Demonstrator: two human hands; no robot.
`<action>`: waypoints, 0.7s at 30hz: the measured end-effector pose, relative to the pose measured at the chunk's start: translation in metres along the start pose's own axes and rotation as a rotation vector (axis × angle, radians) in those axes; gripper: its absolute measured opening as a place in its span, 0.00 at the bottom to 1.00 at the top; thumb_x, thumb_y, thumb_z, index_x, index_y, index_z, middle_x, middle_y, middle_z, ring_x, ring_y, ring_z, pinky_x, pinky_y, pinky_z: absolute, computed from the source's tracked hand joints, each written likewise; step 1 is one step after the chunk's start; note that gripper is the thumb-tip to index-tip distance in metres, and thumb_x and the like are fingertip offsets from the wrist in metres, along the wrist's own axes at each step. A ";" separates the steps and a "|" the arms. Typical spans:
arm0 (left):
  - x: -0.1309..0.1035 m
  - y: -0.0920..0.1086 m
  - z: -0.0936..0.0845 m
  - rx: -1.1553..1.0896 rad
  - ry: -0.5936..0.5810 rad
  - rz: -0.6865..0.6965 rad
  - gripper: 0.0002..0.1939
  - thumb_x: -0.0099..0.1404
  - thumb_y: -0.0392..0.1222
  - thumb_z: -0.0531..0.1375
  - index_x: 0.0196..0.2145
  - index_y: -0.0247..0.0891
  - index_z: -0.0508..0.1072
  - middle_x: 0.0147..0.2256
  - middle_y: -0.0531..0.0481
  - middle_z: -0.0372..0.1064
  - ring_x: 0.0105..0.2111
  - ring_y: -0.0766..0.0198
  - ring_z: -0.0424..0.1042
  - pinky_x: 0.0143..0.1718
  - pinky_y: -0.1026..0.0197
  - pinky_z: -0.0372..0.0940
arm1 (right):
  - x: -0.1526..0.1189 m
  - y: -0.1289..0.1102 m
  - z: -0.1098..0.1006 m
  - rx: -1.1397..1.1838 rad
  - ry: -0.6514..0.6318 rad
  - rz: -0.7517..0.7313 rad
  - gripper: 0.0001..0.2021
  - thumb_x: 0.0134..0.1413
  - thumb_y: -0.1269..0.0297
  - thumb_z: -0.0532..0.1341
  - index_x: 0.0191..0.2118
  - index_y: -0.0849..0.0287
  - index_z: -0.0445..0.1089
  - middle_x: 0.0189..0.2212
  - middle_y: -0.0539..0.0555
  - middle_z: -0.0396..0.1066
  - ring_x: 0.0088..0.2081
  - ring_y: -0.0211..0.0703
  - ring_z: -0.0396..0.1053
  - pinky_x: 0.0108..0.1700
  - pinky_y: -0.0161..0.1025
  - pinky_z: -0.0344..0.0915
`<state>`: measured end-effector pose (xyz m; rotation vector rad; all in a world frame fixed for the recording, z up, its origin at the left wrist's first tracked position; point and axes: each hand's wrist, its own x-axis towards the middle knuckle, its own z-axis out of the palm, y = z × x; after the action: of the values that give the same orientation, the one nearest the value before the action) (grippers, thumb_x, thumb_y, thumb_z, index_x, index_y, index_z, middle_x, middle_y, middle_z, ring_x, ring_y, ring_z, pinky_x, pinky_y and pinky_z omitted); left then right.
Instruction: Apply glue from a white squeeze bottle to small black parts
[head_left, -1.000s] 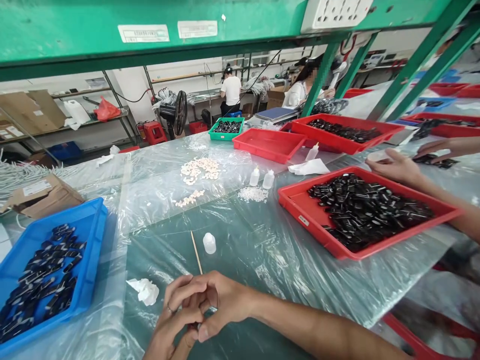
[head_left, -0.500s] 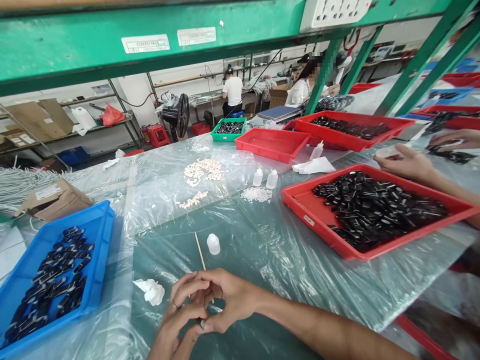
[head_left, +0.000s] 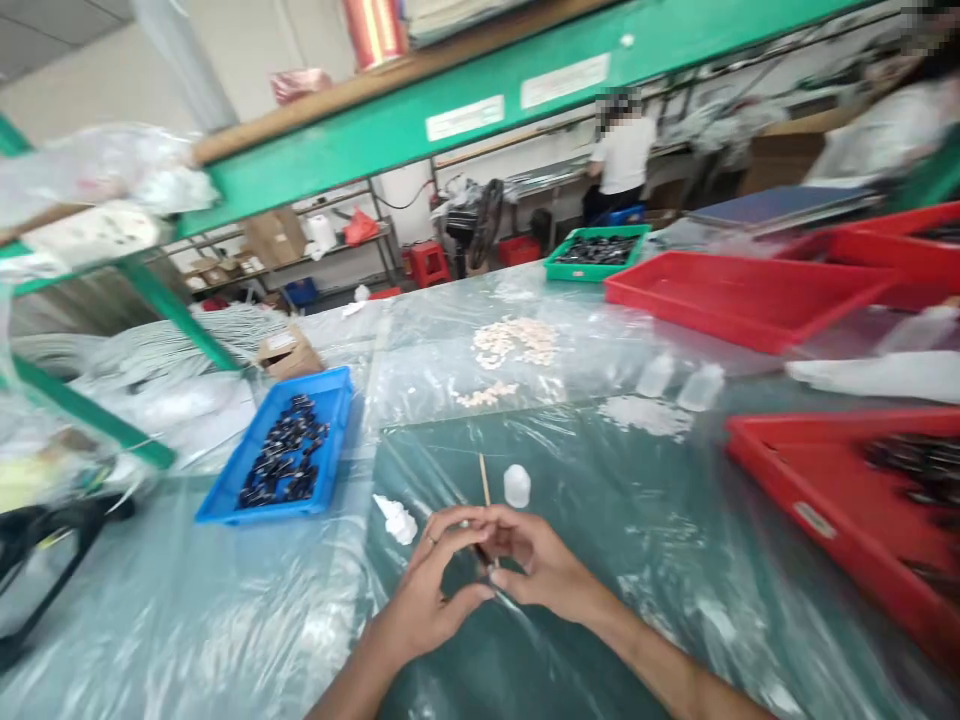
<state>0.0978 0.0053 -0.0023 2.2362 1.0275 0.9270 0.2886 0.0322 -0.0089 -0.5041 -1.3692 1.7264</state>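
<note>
My left hand [head_left: 439, 580] and my right hand [head_left: 536, 565] meet at the lower middle, fingertips close together. Between them is a small dark piece [head_left: 482, 553], mostly hidden by the fingers and blurred. Both hands have their fingers curved round it. Just beyond the fingertips a thin wooden stick [head_left: 485, 480] lies on the green mat. Right of the stick stands a small white translucent bottle [head_left: 517, 486]. A crumpled white tissue [head_left: 397, 521] lies to the left of my left hand.
At the left is a blue tray [head_left: 341, 430] of black pieces; at the right, a red tray [head_left: 772, 480] of more. Beige pieces [head_left: 514, 342] and two small bottles lie farther back. Behind them are an empty red tray [head_left: 742, 300], a green tray [head_left: 559, 262] and a seated person.
The view has swung to the left, so the blue tray sits farther in and the right red tray is partly cut off. My hands stay together, with a dark piece now showing between them.
</note>
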 end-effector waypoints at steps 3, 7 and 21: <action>-0.006 0.011 -0.004 0.098 0.068 -0.042 0.23 0.65 0.42 0.63 0.56 0.49 0.63 0.56 0.44 0.62 0.58 0.52 0.65 0.58 0.49 0.64 | 0.001 0.010 -0.008 0.009 0.034 -0.002 0.13 0.42 0.61 0.67 0.38 0.50 0.71 0.30 0.51 0.67 0.31 0.43 0.68 0.36 0.42 0.69; -0.026 0.023 -0.005 0.208 0.090 -0.070 0.19 0.67 0.39 0.61 0.53 0.51 0.64 0.54 0.44 0.65 0.56 0.51 0.66 0.58 0.48 0.64 | -0.002 0.011 -0.010 0.004 0.034 0.025 0.15 0.39 0.58 0.68 0.38 0.49 0.71 0.29 0.53 0.67 0.30 0.46 0.70 0.36 0.46 0.70; -0.057 0.019 -0.007 0.382 0.219 0.058 0.22 0.62 0.41 0.67 0.52 0.52 0.68 0.44 0.48 0.75 0.47 0.49 0.73 0.48 0.47 0.73 | -0.014 0.003 0.023 0.069 -0.196 0.141 0.09 0.45 0.64 0.67 0.34 0.53 0.70 0.32 0.50 0.68 0.36 0.41 0.69 0.41 0.39 0.68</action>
<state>0.0734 -0.0504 -0.0057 2.5254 1.3397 1.0953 0.2782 0.0067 -0.0067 -0.4094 -1.4334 1.9738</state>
